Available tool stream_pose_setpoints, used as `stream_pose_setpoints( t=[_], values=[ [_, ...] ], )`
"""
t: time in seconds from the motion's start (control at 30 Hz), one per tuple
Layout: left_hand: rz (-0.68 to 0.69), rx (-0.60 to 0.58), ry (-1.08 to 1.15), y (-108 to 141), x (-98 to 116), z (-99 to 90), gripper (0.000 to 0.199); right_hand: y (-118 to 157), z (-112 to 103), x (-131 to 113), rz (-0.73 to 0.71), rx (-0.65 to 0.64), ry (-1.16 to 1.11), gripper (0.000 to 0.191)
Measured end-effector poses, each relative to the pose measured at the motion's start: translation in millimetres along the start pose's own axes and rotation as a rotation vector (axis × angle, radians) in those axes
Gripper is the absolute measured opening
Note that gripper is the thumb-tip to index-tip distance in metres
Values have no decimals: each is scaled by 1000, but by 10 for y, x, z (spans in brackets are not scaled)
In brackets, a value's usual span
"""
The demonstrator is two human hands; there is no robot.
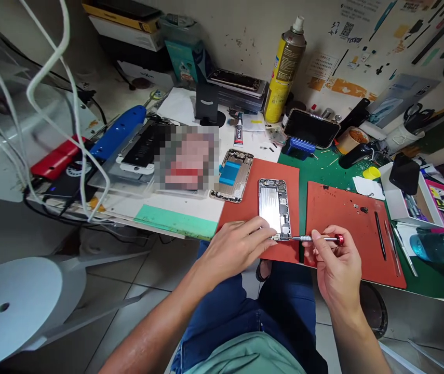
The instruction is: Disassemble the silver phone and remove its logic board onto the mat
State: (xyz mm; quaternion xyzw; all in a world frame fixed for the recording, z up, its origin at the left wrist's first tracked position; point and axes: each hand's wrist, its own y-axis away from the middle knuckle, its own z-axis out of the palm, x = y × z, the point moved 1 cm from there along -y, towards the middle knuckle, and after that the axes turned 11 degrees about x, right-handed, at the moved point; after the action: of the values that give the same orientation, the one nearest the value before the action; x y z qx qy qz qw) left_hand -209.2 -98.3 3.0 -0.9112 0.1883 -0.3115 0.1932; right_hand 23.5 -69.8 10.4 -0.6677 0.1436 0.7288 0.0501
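An opened phone (269, 201), its inner parts showing, lies on the left red mat (284, 169). My left hand (235, 244) is closed on the lower end of this phone, with the fingers over its bottom left corner. In my right hand (338, 262) is a slim screwdriver (306, 238) with a red end cap, held almost level. Its tip points left and meets the phone's bottom edge; the exact contact is too small to make out. Beside the phone on the left lies another phone housing (244, 179) with a blue sticker.
On the right red mat (346, 244) lie small parts, a black stick (380, 236) and tweezers (393, 244). Behind stand a yellow spray can (284, 72) and a propped phone (311, 127). White cables (74, 93) hang at left; a blue bottle (438, 246) sits at right.
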Motion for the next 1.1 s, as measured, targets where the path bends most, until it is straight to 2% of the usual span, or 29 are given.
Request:
stream_pose_setpoints(
  t=[0.1,0.27,0.33,0.47,0.53,0.6,0.7,0.8,0.87,0.97,1.1],
  values=[
    [24,7,43,2,-11,-20,24,20,55,72,0,-9,-6,41],
    [54,109,143,23,-81,-21,15,65,117,110,18,-31,-40,39],
    [74,133,139,26,-141,-7,16,93,61,88,-17,21,-36,38],
    [155,181,84,6,-169,-32,17,249,-264,51,-159,210,8,31],
    [151,174,56,-36,-68,-53,17,365,-494,56,-230,304,12,28],
    [149,167,47,-129,127,-24,19,465,-720,66,-278,361,2,26],
    [202,126,98,-383,528,209,21,549,-997,48,-341,407,-43,20],
    [236,50,109,-716,907,639,16,572,-1203,-3,-393,460,-85,20],
    [255,6,69,-921,1091,951,20,576,-1319,-25,-414,504,-98,22],
    [225,-70,-83,-1141,1252,1337,27,577,-1470,-17,-411,570,-83,23],
    [149,-166,-235,-1265,1321,1607,28,565,-1614,34,-380,630,-39,23]
  ],
)
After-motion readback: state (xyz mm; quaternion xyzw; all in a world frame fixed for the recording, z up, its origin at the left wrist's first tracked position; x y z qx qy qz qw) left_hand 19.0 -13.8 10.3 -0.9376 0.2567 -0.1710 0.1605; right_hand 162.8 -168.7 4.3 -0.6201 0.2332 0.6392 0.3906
